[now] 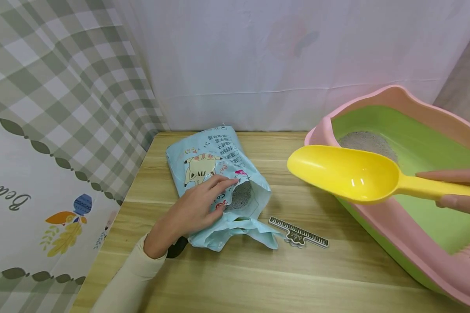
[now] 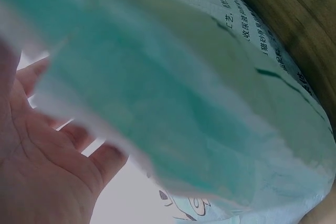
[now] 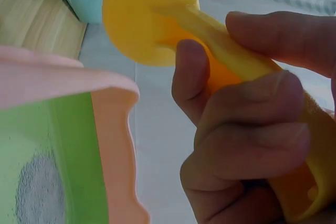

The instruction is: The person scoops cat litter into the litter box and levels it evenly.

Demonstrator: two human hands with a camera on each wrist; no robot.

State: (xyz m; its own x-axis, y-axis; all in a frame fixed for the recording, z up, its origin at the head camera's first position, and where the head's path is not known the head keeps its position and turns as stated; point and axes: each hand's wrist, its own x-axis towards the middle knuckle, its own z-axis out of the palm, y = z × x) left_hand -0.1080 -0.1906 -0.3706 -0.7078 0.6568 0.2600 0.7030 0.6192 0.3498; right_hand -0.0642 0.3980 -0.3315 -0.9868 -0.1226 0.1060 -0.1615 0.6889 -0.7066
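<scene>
A yellow scoop (image 1: 344, 174) with a deep bowl is held by its handle in my right hand (image 1: 460, 191); the fingers curl round the handle in the right wrist view. The scoop's bowl looks bare inside and hovers over the litter box's near left rim. My left hand (image 1: 197, 206) rests on a light blue cat litter bag (image 1: 196, 148), fingertips at the edge of its torn mouth. Grey litter (image 1: 240, 195) shows inside the opening. In the left wrist view a blurred bag flap (image 2: 136, 93) partly covers the fingers, which look loosely bent.
A pink-rimmed green litter box (image 1: 399, 234) stands on the right, with a small heap of grey litter (image 1: 368, 142) at its far left end. A dark bag clip (image 1: 297, 232) with a piano-key pattern lies on the wooden table (image 1: 235, 278). Checked cloth (image 1: 82, 65) hangs at left.
</scene>
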